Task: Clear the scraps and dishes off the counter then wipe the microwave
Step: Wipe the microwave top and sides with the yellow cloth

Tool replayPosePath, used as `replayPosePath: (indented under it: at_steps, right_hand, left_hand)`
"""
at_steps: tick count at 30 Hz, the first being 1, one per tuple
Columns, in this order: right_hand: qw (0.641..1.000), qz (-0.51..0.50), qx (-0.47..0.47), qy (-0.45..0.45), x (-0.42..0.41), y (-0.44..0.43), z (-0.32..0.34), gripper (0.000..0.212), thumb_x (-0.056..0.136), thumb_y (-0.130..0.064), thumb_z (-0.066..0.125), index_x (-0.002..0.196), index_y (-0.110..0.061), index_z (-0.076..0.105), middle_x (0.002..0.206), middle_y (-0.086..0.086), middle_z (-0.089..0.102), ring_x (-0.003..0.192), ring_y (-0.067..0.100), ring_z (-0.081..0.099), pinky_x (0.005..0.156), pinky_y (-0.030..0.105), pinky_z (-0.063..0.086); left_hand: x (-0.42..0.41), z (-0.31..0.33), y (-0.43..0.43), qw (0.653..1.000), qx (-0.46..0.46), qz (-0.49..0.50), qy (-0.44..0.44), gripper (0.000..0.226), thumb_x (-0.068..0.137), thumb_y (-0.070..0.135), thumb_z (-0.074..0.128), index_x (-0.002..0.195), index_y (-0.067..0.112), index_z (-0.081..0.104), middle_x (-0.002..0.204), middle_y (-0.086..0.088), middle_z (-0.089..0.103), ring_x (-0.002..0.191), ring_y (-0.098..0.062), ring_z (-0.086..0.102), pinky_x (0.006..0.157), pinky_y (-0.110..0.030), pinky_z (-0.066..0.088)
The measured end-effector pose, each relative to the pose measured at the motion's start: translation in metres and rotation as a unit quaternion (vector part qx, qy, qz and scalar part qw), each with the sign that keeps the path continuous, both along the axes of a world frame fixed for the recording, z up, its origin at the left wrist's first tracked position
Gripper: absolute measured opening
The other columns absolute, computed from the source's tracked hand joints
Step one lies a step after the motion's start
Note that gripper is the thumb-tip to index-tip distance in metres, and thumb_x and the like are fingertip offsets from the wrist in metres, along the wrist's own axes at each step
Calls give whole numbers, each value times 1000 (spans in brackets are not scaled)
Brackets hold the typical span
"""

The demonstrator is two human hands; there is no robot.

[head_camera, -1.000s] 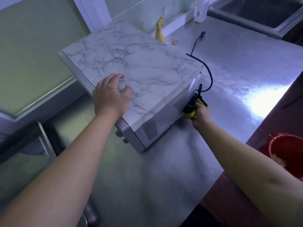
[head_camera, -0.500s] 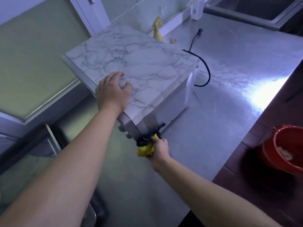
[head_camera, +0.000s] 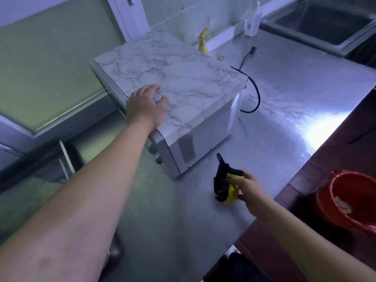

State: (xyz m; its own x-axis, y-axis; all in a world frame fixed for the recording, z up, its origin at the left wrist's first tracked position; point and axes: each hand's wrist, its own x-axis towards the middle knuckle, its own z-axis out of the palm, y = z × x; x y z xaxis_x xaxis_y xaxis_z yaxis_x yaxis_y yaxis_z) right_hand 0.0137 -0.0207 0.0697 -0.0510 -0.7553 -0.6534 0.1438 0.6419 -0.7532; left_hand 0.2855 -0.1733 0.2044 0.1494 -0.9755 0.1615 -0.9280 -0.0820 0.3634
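Microwave (head_camera: 183, 82) lies diagonal, front facing left; right hand (head_camera: 251, 191) grips cloth (head_camera: 231, 193).

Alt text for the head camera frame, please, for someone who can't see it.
A person's left hand rests on the marble-patterned top of a microwave on a steel counter, while the right hand grips a yellow and black cloth by its near corner. A red bucket stands at lower right.
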Motion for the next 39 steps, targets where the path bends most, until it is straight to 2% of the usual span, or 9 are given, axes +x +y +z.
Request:
replayPosePath:
  at_steps: [6,9,18,23,27,29,32,35,39]
  right_hand:
    - [931,73,-93,345,-121,-76,14,15,83,-16,73,98,-15,70,77,9,70,66,31,67,61,38,58]
    - [802,233,-134,534,-158,-121,11,22,87,-42,69,95,-22,64,96,8,64,80,33,60,69,36,49]
    - [619,413,-90,662,-202,-186,-29,38,86,-11,48,121,-25,58,124,4,55,117,27,46,88,39,27]
    - [682,455,3,572,-193,-206,-4,43,89,-32,60,132,-28,52,131,3,57,123,29,50,100,42,41]
    - [822,286,-208,447,-158,-227,57,21,90,-39,69,102,-22,70,101,2,70,93,26,63,73,32,46]
    - [823,207,-321,421,-131,-233,93,16,90,-38,66,86,-23,70,84,-2,70,85,25,64,66,30,42]
    - [803,182,-404,399,-88,-247,136,27,92,-42,62,105,-21,71,112,3,71,105,23,64,82,31,45]
    - [768,287,-377,432,-47,-262,159,58,94,-54,57,138,-16,54,142,9,55,128,30,52,102,40,42]
    - [721,371,-309,497,1,-280,158,74,94,-67,44,148,-17,38,145,12,52,131,34,50,105,44,37]
  left_hand:
    - [1,0,-2,1000,-6,2,-2,58,85,47,39,137,27,53,148,3,49,135,-26,40,114,-42,29]
    - [1,-1,-4,1000,-4,8,-4,59,84,48,39,137,28,53,148,4,49,136,-26,40,115,-42,28]
    - [5,-5,-6,1000,-11,12,-12,57,83,50,39,134,32,54,147,6,50,136,-25,41,115,-43,29]
    - [2,-3,-5,1000,-11,14,-4,56,83,48,40,134,30,55,147,7,50,135,-23,41,115,-40,28]
    - [0,-3,-3,1000,-24,18,-4,55,83,49,43,132,27,59,143,4,54,132,-23,45,113,-36,30]
    - [1,-4,-3,998,-41,36,-14,50,88,48,49,130,24,61,140,1,58,130,-25,48,110,-36,33]
    - [-2,-6,2,996,-47,77,-13,45,96,44,54,132,18,61,141,-4,57,131,-27,48,110,-38,35]
    - [-9,-11,14,990,-29,135,4,47,99,40,44,141,19,53,148,-7,48,138,-27,38,112,-40,32]
    - [-19,-16,31,972,13,225,64,51,99,48,38,148,32,39,162,-6,23,147,-31,21,117,-44,24]
